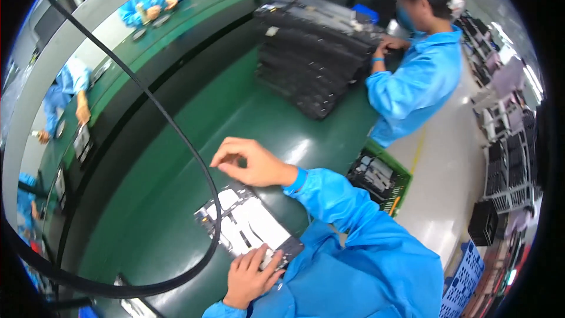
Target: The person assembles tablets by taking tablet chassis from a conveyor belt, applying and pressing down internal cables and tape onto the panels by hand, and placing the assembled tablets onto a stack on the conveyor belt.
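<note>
Right hand point(250, 162) fingers curled, thumb and forefinger pinched together above panel; pinched item too small to tell. Left hand point(250, 277) pressing near edge of flat panel point(247, 227), grip state unclear. Panel lies on glossy green bench point(176, 200): dark frame, white inner sheets. Judged step: fitting small part; next move needs precise placement.

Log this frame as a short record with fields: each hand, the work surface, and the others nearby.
left hand: grips the near end of the open panel
right hand: raised over the panel's far end, fingers pinched, contents too small to tell
surface: green bench
cable: loops over the bench
tray stack: far end, beside a co-worker
</note>
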`<state>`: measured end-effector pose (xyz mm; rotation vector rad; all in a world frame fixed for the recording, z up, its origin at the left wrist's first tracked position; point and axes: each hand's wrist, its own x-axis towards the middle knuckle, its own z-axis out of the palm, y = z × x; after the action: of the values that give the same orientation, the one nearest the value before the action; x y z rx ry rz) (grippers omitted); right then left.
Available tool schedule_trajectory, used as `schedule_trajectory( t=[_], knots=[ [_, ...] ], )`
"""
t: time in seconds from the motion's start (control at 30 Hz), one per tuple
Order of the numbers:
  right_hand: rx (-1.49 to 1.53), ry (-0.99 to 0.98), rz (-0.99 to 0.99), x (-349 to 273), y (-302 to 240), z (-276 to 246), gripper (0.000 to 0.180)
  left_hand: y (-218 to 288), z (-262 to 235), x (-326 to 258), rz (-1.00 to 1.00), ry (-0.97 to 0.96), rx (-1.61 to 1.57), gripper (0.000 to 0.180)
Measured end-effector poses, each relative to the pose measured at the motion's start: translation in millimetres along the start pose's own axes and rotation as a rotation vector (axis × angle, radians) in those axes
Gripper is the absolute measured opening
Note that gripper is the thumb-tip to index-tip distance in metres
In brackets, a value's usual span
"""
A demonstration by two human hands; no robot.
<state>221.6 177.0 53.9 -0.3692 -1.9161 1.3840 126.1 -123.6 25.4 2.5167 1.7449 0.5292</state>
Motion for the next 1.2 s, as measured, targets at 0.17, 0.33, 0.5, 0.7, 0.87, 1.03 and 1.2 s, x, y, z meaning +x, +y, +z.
schedule_trajectory(
  t=[0.17,0.33,0.5,0.7,0.87,1.03,1.2],
  knots=[
    [-0.297,0.190,-0.296,-2.0,-64.6,-64.8,0.015,-36.7,3.0,15.1,-0.115,0.081,0.050,0.065],
    [-0.794,0.427,-0.468,12.2,-120.4,-174.4,0.020,-130.1,-5.2,47.4,-0.276,0.205,0.136,0.062],
    [-1.424,0.377,-0.195,37.5,-143.9,-295.2,0.077,-239.8,-0.6,68.6,-0.409,0.473,0.226,0.046],
    [-1.179,-0.025,0.613,68.1,-153.9,-332.6,0.133,-246.8,6.7,61.6,-0.595,0.676,0.216,0.049],
    [-1.436,0.126,-0.035,65.7,-148.7,-332.8,0.122,-202.1,3.7,44.1,-0.586,0.730,0.102,0.054],
    [-1.198,0.212,-0.092,16.9,-202.0,-229.4,0.138,-155.1,6.9,39.6,-0.562,0.821,-0.061,0.051],
    [-1.013,-0.120,-0.175,-44.0,-137.6,-83.7,0.144,-132.7,8.4,34.3,-0.523,0.838,-0.177,0.052]
  ],
)
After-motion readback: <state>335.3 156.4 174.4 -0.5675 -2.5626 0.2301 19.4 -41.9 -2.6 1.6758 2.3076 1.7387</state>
